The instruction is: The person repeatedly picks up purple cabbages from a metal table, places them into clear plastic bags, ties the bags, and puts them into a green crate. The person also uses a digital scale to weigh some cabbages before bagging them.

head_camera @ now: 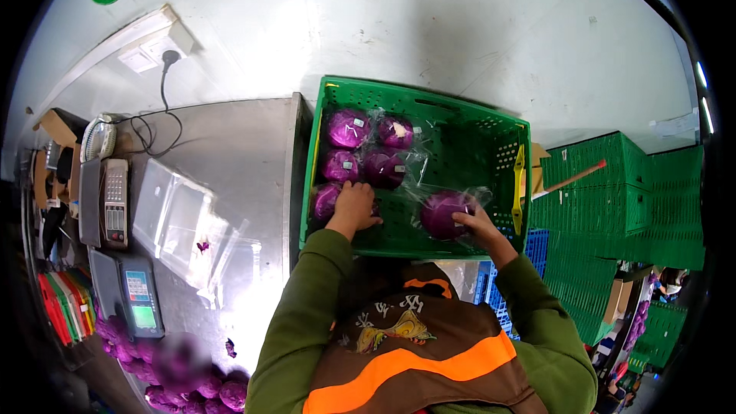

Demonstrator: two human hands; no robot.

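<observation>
A green plastic crate [454,248] lies before me with several red cabbages in clear film. My right hand [480,224] grips a film-wrapped red cabbage [444,215] from its right side, at the crate's near right part. My left hand [355,207] is in the near left corner, over and against another red cabbage [326,201]. Its palm side is hidden, so its grip is unclear. Farther back are two rows of wrapped cabbages, among them one red cabbage [348,128] at the far left and one red cabbage [384,169] nearer. Most bear small labels.
A steel table [247,144] to the left carries two weighing scales [141,296], a stack of clear film [172,213] and a pile of unwrapped red cabbages [201,391]. Stacked green crates [586,201] stand at the right. A wall [374,23] rises behind the crate.
</observation>
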